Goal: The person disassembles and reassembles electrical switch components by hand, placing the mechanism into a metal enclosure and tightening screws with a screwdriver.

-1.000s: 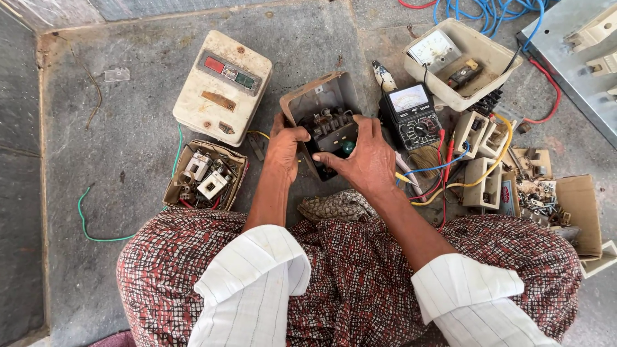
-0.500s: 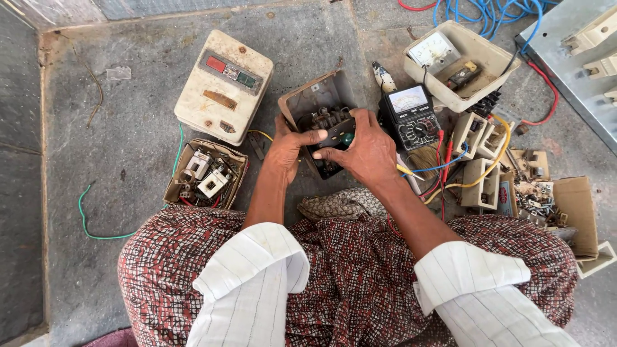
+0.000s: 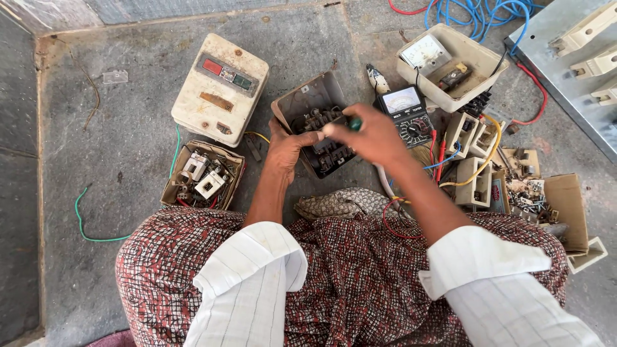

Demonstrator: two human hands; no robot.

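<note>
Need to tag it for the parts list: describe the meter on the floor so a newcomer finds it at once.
Start at the open grey switch housing that the left hand steadies in front of the knees. Just past the right hand lies a black handheld meter. Unlike the white panel meter in the cream box beyond it, it has a round dial under its needle window.

Grey stone floor [image 3: 128, 257] (daylit, dusty)

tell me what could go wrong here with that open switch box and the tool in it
The left hand steadies only one wall of the open switch box, so a hard push from the green-handled tool in the right hand might tip it. The tool tip could also slip toward the left fingers. The multimeter and loose wires lie right by the right forearm and may get knocked.
</note>
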